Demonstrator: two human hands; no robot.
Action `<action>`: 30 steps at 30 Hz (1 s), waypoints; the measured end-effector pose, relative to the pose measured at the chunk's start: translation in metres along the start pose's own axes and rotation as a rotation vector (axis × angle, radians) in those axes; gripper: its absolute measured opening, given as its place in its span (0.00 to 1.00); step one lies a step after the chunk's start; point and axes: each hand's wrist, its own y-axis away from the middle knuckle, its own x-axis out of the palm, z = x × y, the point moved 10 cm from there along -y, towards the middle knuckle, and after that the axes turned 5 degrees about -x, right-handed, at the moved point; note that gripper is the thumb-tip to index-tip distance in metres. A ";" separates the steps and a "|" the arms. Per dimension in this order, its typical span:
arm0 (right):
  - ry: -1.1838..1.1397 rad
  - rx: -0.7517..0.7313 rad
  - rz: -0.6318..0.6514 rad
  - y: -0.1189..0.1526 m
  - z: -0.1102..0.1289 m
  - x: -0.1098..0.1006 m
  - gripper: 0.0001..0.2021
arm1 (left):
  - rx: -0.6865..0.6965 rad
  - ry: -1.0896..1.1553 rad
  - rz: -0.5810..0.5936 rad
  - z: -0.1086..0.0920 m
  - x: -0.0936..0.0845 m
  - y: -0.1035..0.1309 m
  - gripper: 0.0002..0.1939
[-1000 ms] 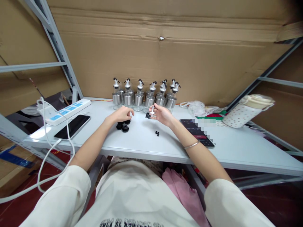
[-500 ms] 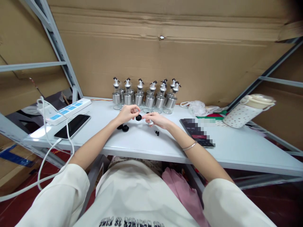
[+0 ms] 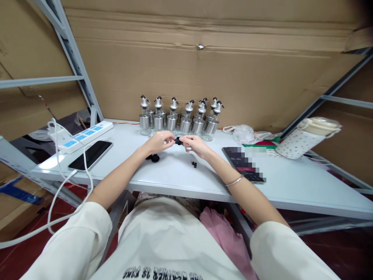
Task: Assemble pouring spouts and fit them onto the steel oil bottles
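My left hand [image 3: 159,142] and my right hand [image 3: 196,145] meet over the table, fingers closed. Between their fingertips is a small black stopper [image 3: 177,140]; both hands pinch at it. A bit of white shows under my right fingers, like part of a pourer spout, mostly hidden. Round black caps [image 3: 155,158] lie just below my left hand. Several tiny black pieces [image 3: 194,165] lie on the table in front of my right hand. Behind the hands stand glass-and-steel oil bottles [image 3: 185,125] in rows, with white and black pourer spouts on top.
At left are a white power strip [image 3: 87,136], a phone [image 3: 91,155] and loose white cables [image 3: 86,155]. To the right lie another phone [image 3: 243,163] and a plastic bag [image 3: 244,133], beside a tilted dotted flask [image 3: 303,140]. Cardboard [image 3: 204,77] walls the table's back.
My left hand has moved slightly right, bringing the black piece up against my right fingertips. The bottles and loose black caps stay where they were.
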 end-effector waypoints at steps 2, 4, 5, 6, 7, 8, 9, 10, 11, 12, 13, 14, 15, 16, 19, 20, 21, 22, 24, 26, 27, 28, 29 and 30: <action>0.003 -0.002 0.007 0.000 0.000 0.001 0.17 | 0.018 -0.034 0.018 -0.001 0.004 0.001 0.08; 0.003 0.004 0.006 0.000 -0.001 0.001 0.17 | 0.031 -0.052 0.026 -0.001 0.007 0.001 0.07; -0.004 0.007 0.006 -0.001 -0.002 0.001 0.17 | 0.034 -0.058 0.028 -0.001 0.008 0.001 0.07; -0.020 0.005 0.001 -0.002 -0.002 0.001 0.17 | 0.035 -0.062 0.028 -0.001 0.009 0.001 0.06; -0.046 -0.002 -0.014 -0.003 -0.002 -0.001 0.16 | 0.033 -0.066 0.025 -0.001 0.009 0.001 0.05; -0.080 -0.011 -0.037 -0.004 -0.002 -0.003 0.15 | 0.030 -0.070 0.021 0.000 0.008 0.001 0.05; -0.120 -0.017 -0.064 -0.005 -0.002 -0.005 0.15 | 0.028 -0.076 0.018 0.000 0.007 0.001 0.04; -0.161 -0.018 -0.094 -0.007 -0.003 -0.008 0.14 | 0.027 -0.083 0.015 0.000 0.007 0.001 0.04; -0.200 -0.014 -0.119 -0.008 -0.004 -0.011 0.14 | 0.030 -0.089 0.013 -0.001 0.006 0.001 0.05; -0.234 -0.007 -0.136 -0.008 -0.005 -0.013 0.13 | 0.035 -0.094 0.012 -0.002 0.005 0.001 0.05; -0.260 0.001 -0.145 -0.009 -0.007 -0.014 0.12 | 0.040 -0.099 0.011 -0.002 0.005 0.001 0.05; -0.276 0.005 -0.146 -0.009 -0.008 -0.014 0.11 | 0.042 -0.103 0.012 -0.003 0.005 0.001 0.06; -0.280 0.006 -0.141 -0.009 -0.008 -0.014 0.11 | 0.042 -0.107 0.018 -0.002 0.005 0.001 0.05; -0.271 0.008 -0.132 -0.009 -0.008 -0.014 0.10 | 0.039 -0.113 0.029 -0.002 0.006 0.001 0.05; -0.194 0.015 -0.091 -0.007 -0.007 -0.010 0.08 | 0.017 -0.136 0.070 0.001 0.011 0.001 0.05; -0.166 0.020 -0.073 -0.006 -0.007 -0.007 0.09 | 0.008 -0.141 0.075 0.002 0.012 0.001 0.05; -0.142 0.031 -0.052 -0.005 -0.008 -0.004 0.09 | -0.003 -0.146 0.067 0.003 0.011 0.001 0.05; -0.123 0.046 -0.023 -0.004 -0.009 0.000 0.10 | -0.017 -0.152 0.048 0.003 0.009 0.001 0.04; -0.093 0.075 0.043 -0.001 -0.011 0.009 0.12 | -0.043 -0.165 0.001 0.005 0.004 0.001 0.04; -0.067 0.072 0.098 0.001 -0.012 0.017 0.15 | -0.050 -0.166 -0.021 0.005 0.002 0.001 0.04; -0.053 0.054 0.109 0.001 -0.010 0.018 0.16 | -0.041 -0.155 -0.015 0.004 0.002 0.001 0.04; -0.039 0.030 0.104 0.000 -0.008 0.017 0.18 | -0.026 -0.139 -0.001 0.002 0.004 0.001 0.04; -0.028 0.006 0.087 -0.001 -0.007 0.015 0.19 | -0.008 -0.122 0.015 0.000 0.006 0.001 0.04; -0.021 -0.013 0.063 -0.002 -0.005 0.012 0.20 | 0.009 -0.107 0.029 -0.002 0.008 0.001 0.04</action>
